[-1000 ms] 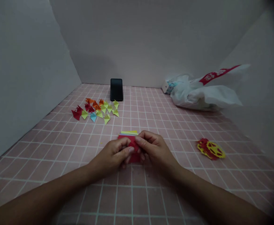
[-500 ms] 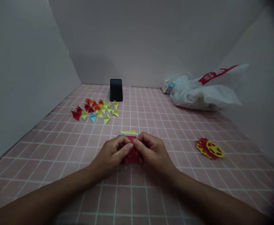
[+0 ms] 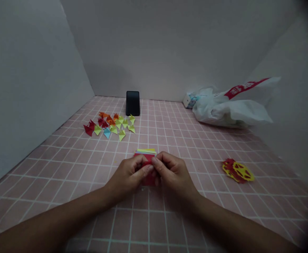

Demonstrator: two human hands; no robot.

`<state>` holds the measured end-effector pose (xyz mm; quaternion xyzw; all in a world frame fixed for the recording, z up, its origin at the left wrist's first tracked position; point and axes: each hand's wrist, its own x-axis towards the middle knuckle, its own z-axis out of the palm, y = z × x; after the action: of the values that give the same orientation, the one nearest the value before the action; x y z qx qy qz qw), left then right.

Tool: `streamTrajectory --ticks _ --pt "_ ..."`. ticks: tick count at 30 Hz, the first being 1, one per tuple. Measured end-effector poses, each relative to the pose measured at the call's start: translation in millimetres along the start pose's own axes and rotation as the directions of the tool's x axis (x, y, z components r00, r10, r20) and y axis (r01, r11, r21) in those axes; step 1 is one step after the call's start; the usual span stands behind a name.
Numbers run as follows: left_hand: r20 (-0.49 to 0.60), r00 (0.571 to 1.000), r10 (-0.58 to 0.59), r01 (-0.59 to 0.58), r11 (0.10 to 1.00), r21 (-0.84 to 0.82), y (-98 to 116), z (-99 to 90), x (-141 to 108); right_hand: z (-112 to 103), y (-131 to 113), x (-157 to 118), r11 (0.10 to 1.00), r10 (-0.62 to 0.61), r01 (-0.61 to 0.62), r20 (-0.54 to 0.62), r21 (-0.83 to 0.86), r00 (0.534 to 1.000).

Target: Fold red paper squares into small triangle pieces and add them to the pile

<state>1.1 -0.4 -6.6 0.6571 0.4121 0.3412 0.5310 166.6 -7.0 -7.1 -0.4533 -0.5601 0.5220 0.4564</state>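
Just over a small stack of coloured paper sheets [image 3: 149, 181], red on top with yellow and white edges at the back, both my hands meet. My left hand [image 3: 131, 174] is closed, thumb and forefinger pinching a small red paper [image 3: 148, 162]. From the other side my right hand [image 3: 171, 170] pinches the same paper, its thumb near the tip of the left one. The fingertips hide much of this paper, so its folds are hard to make out. Farther off to the left lie several folded paper pieces [image 3: 121, 135] in red, orange, yellow-green and blue.
A black phone [image 3: 133, 103] leans near the back wall. At the back right a white plastic bag [image 3: 222, 112] lies beside a small box [image 3: 188, 101]. Red and yellow paper cut-outs [image 3: 239, 171] rest on the right of the pink checked tabletop [image 3: 90, 196].
The view has shifted slightly. My hands stay pinched over the stack, and the left fingers have shifted a little on the red paper. More of the stack's red top shows behind them.
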Motion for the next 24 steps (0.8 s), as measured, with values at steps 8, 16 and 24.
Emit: streamTrajectory --ticks 8,16,24 --pt "0.004 0.998 -0.058 0.058 0.998 -0.033 2.8 -1.7 -2.4 -0.6 -5.8 0.7 0.978 0.11 -0.115 0.041 0.175 0.993" --pt "0.061 0.995 -0.084 0.083 0.996 0.012 4.4 -6.6 1.6 -6.8 1.1 10.0 0.997 0.066 -0.069 0.083 0.036 0.994" --pt "0.025 0.997 -0.075 0.074 0.996 0.044 2.6 -12.2 3.6 -8.8 -0.8 10.6 0.944 0.207 -0.216 0.063 0.249 0.976"
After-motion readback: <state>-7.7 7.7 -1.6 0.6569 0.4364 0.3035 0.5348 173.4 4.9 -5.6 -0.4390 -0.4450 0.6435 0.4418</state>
